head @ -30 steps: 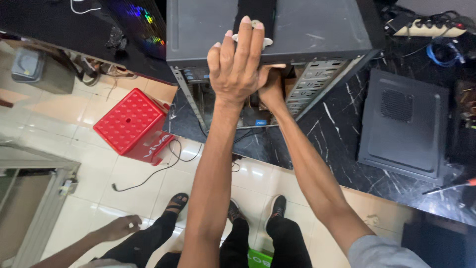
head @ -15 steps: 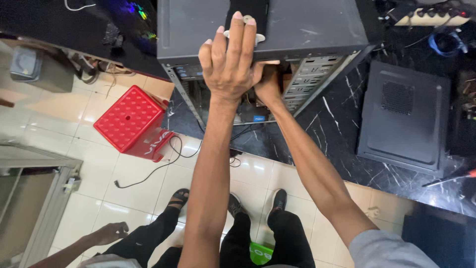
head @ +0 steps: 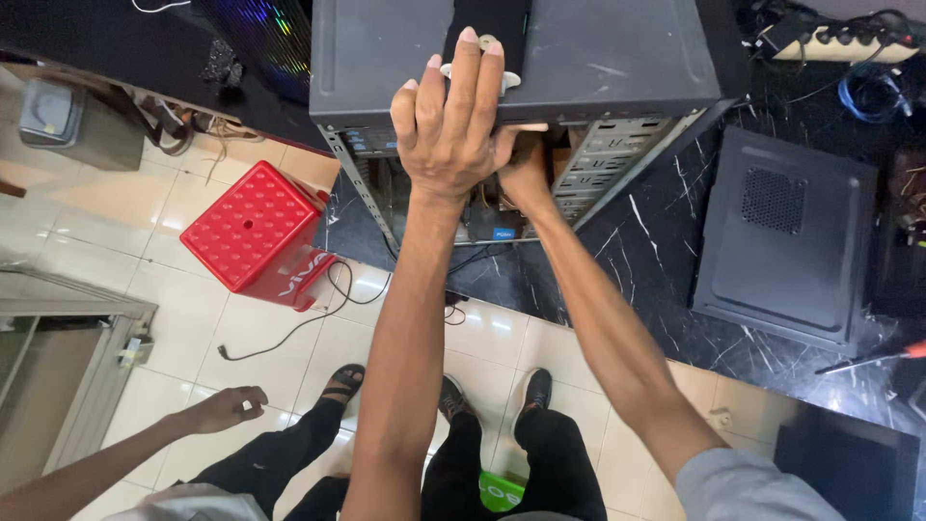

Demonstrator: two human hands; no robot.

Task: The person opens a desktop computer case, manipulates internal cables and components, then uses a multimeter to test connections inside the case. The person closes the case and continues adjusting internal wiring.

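Open desktop PC case [head: 598,58], dark grey, stands on the black marble-pattern table [head: 666,260] at the top centre of the view, its open side facing the person. Inside, a perforated metal drive cage [head: 603,159] and some cabling show.

Left hand [head: 453,130] lies flat on the case's top panel at the near edge, fingers extended and close together, palm down, pressing rather than gripping. The fingertips reach a small white part [head: 479,72] on the panel; can't tell what it is.

Right hand [head: 526,169] is reaching into the case opening just under the top panel, beside the drive cage. Mostly hidden behind the left hand and the case edge, so can't tell whether it is closed on anything.

Removed side panel [head: 786,241] with a vent grille lies flat on the table to the right of the case, apart from it. Red-handled screwdriver [head: 873,359] lies near the table's right edge, beyond the panel. Power strip [head: 839,39] and a blue cable coil [head: 873,92] at top right.

Another tower with rainbow lighting [head: 260,29] sits left of the case. Red plastic stool [head: 256,236] on the tiled floor below, a black cable [head: 289,333] trailing past it.

Another person's hand [head: 227,407], loosely curled, at bottom left, well away from the case.
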